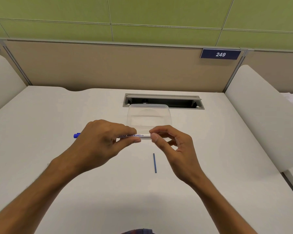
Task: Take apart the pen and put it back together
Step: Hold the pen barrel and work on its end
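Nearest the camera: a scrap of dark patterned fabric [137, 231] at the bottom edge, then both forearms reaching out over the white desk [41, 132]. A thin blue refill rod [154, 163] lies loose on the desk, just under the right hand, pointing away from the camera. A clear plastic container [149, 116] sits right behind the hands, with the open cable slot [163, 100] behind that. Beige partition at the back carries a tag reading 249 [220, 54].

Left hand [100, 141] is curled round the whiteboard pen [134, 135] mid-barrel, held level above the desk; blue cap end pokes out left. Right hand [174, 146] pinches the barrel's right end with thumb and forefinger, other fingers loosely bent. White side panels bound the desk left and right; bare desk lies to the left of the hands.
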`<action>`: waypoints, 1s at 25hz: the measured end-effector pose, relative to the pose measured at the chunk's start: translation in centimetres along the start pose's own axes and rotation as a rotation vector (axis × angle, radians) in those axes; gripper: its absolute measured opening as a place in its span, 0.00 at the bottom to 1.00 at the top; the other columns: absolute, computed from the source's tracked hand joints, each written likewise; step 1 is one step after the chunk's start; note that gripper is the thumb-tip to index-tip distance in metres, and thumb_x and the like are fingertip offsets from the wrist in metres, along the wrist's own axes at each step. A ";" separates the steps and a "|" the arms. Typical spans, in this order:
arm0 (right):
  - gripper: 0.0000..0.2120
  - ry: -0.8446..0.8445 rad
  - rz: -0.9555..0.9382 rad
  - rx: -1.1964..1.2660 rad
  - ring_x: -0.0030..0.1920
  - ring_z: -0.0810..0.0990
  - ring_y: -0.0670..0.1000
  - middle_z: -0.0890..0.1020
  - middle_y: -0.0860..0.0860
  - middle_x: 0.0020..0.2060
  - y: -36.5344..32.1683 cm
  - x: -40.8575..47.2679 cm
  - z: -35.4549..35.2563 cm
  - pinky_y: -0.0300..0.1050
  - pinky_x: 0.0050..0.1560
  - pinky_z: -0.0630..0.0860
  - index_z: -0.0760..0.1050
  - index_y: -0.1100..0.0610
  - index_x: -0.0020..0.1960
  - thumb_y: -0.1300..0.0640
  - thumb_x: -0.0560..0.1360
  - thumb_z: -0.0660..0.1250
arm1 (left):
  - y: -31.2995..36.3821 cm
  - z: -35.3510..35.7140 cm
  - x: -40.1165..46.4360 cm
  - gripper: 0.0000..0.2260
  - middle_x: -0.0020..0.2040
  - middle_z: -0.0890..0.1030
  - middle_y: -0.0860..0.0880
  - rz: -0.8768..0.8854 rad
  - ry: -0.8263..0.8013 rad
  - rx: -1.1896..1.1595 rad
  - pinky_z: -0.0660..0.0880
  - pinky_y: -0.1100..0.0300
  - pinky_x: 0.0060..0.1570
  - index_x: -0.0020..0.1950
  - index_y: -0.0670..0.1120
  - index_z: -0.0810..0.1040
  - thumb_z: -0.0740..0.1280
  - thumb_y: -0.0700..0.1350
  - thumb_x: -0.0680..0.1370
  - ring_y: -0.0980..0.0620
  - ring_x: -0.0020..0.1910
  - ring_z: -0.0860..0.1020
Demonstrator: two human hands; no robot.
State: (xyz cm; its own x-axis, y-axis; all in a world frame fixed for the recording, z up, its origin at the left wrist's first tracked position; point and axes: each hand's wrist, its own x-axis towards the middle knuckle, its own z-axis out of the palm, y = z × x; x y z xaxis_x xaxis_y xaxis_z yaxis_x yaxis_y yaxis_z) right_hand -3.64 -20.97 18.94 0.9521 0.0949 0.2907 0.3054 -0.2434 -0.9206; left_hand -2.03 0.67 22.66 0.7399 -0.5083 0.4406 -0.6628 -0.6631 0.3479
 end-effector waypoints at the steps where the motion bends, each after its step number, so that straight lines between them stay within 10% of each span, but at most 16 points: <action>1: 0.11 -0.004 0.028 0.005 0.43 0.83 0.43 0.85 0.43 0.38 0.0 0.1 0.1 0.35 0.40 0.75 0.81 0.50 0.42 0.44 0.75 0.66 | 0.1 0.0 0.0 0.15 0.31 0.79 0.53 0.009 0.000 0.016 0.72 0.51 0.26 0.46 0.52 0.83 0.61 0.59 0.78 0.49 0.27 0.72; 6: 0.18 -0.051 0.056 0.023 0.35 0.80 0.42 0.83 0.48 0.32 -0.3 0.4 0.1 0.41 0.39 0.74 0.80 0.55 0.36 0.45 0.76 0.62 | 0.3 0.2 0.0 0.15 0.29 0.75 0.56 0.058 -0.009 0.134 0.63 0.62 0.25 0.46 0.51 0.83 0.60 0.57 0.78 0.55 0.25 0.66; 16: 0.03 -0.054 -0.030 0.015 0.49 0.83 0.45 0.85 0.42 0.45 -0.1 0.2 -0.7 0.39 0.45 0.77 0.82 0.51 0.47 0.59 0.76 0.71 | -0.2 0.2 -0.1 0.14 0.30 0.78 0.55 0.007 0.021 0.043 0.70 0.53 0.25 0.46 0.52 0.83 0.62 0.58 0.78 0.51 0.26 0.70; 25: 0.18 -0.056 0.075 -0.007 0.37 0.81 0.42 0.84 0.47 0.34 -0.4 0.4 0.2 0.45 0.40 0.76 0.81 0.54 0.37 0.44 0.77 0.63 | 0.3 0.2 0.0 0.14 0.29 0.76 0.56 0.049 0.002 0.115 0.66 0.59 0.25 0.44 0.52 0.82 0.61 0.57 0.78 0.55 0.25 0.67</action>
State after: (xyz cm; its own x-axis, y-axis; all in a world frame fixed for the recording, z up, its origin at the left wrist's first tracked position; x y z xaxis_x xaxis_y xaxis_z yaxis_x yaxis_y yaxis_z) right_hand -3.40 -20.67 19.43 0.9699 0.1298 0.2058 0.2335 -0.2582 -0.9375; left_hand -2.18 0.36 22.56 0.7066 -0.5404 0.4568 -0.6804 -0.6961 0.2290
